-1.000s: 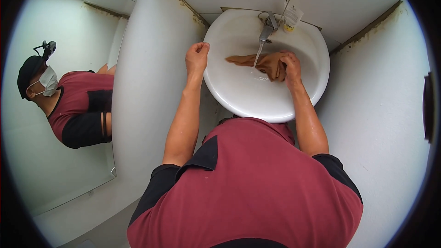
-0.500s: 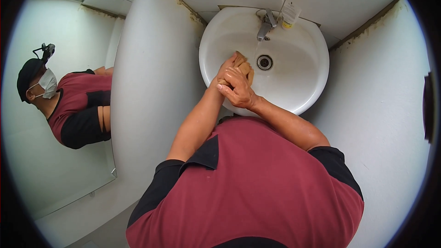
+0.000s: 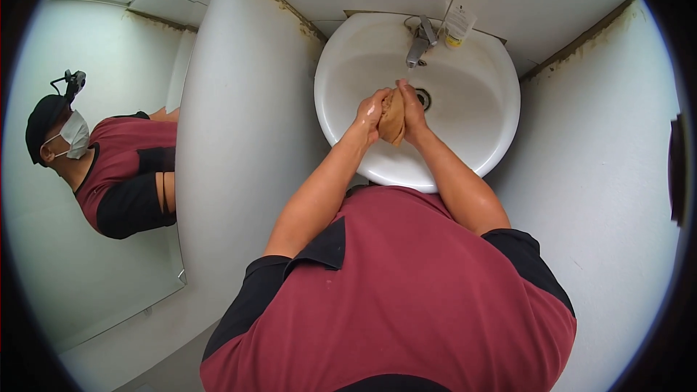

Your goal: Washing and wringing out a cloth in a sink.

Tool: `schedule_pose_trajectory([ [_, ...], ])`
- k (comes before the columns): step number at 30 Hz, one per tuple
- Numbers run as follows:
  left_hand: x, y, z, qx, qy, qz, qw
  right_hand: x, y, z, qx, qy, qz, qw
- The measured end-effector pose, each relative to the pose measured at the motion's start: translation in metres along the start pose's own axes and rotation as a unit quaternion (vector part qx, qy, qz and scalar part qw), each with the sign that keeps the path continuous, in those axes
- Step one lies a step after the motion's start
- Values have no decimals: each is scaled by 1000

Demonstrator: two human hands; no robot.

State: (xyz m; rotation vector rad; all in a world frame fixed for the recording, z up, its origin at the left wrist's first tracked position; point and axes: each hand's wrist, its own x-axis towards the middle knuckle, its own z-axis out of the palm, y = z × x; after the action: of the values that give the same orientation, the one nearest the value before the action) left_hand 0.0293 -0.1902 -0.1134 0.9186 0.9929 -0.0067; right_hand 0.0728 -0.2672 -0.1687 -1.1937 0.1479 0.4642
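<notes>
A wet-looking tan cloth [image 3: 393,119], bunched up, is pressed between my two hands over the white washbasin [image 3: 479,112]. My left hand [image 3: 371,112] grips its left side with the fingers curled, and a bright wet patch shows on the back of that hand. Along the cloth's right side lies my right hand [image 3: 413,110], closed against it, its fingertips just below the chrome tap [image 3: 420,45]. A thin trickle of water seems to fall from the spout toward the fingertips. The dark drain [image 3: 423,99] is partly hidden behind my right hand.
A white squeeze tube with a yellow cap [image 3: 456,27] stands on the basin's back rim, right of the tap. Smooth walls close in on both sides. On the left wall a mirror [image 3: 109,276] reflects my upper body. A dark object [image 3: 677,170] is at the far right.
My hands have shifted right and nearer the tap. Earlier the right hand was clasped over the left; now they face each other with the cloth between them, showing more of it.
</notes>
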Motion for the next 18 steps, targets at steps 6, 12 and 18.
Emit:
schedule_pose_trajectory([
  [6,10,-9,17,127,63,67,988,6,-32,-13,254,-140,171,942],
  [12,-27,8,34,145,-111,-26,983,20,-32,-25,211,-116,74,968],
  [18,-19,12,17,309,-210,-90,923,33,-44,-21,17,-163,120,979],
])
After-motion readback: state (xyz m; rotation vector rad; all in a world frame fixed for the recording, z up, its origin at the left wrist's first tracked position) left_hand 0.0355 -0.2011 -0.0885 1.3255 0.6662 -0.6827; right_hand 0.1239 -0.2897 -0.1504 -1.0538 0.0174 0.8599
